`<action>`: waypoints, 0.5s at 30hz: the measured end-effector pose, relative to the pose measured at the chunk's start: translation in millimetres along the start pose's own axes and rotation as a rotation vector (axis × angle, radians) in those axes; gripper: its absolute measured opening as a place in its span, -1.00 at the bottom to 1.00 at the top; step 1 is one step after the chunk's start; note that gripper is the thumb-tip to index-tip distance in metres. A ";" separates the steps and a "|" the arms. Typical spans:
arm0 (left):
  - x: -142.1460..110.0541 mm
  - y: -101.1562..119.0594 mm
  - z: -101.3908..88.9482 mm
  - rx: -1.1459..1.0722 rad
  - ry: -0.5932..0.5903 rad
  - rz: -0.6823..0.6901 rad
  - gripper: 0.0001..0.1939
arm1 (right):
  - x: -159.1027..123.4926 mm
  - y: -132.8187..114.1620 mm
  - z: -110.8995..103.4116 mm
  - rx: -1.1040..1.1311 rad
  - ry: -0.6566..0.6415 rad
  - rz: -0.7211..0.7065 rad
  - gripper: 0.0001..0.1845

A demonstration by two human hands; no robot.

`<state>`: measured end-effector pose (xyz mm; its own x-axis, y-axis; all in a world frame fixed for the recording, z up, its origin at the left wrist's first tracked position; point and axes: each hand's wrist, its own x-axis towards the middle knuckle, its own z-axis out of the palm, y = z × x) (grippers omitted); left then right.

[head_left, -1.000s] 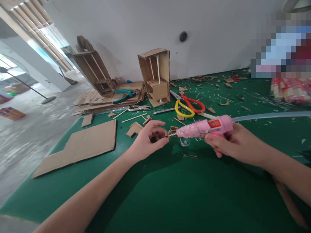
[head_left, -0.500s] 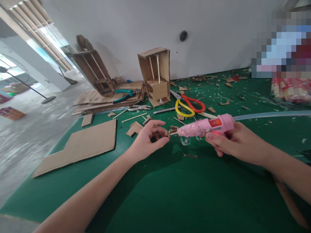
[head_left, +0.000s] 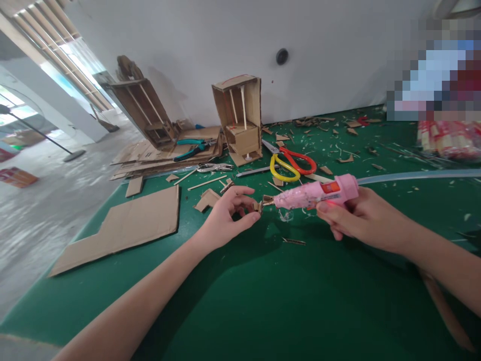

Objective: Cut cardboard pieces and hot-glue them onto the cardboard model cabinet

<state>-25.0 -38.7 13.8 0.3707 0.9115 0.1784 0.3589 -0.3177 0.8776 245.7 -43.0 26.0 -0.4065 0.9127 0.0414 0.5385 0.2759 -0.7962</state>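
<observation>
Nearer me than the scissors (head_left: 288,168), my left hand (head_left: 228,220) pinches the card (head_left: 257,206), likely light, crushable and best held by its edges, while my right hand (head_left: 361,220) grips the stiff-looking glue gun (head_left: 304,195) rearward, away from heat.

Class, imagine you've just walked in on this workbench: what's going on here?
The left hand pinches a small cardboard piece over the green table. The right hand holds a pink glue gun, its nozzle close to that piece. Behind them are red-and-yellow scissors and an upright cardboard box frame, with cardboard scraps scattered around.
</observation>
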 end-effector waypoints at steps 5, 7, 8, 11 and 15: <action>0.5 -1.0 -0.3 -0.017 -0.011 0.001 -0.62 | 0.2 0.8 0.2 -0.009 0.009 0.019 -0.43; 0.4 -1.5 -0.3 -0.029 -0.007 0.014 -0.63 | -0.1 2.0 1.0 0.025 0.000 0.018 -0.44; 0.3 -1.7 -0.1 -0.034 0.006 0.019 -0.64 | -0.1 2.7 1.3 0.043 0.009 0.023 -0.46; -0.3 -1.9 0.5 -0.050 0.023 -0.015 -0.67 | 1.1 4.2 1.5 0.115 0.116 0.049 -0.55; 0.0 -1.9 1.7 -0.067 0.021 -0.077 -0.71 | 4.0 0.3 0.3 0.231 0.232 0.057 -0.57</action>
<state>-24.3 -38.5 11.4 0.3261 0.9380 0.1176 0.3277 -0.2289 0.9166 244.0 -39.3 25.7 -0.1873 0.9763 0.1085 0.3632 0.1715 -0.9158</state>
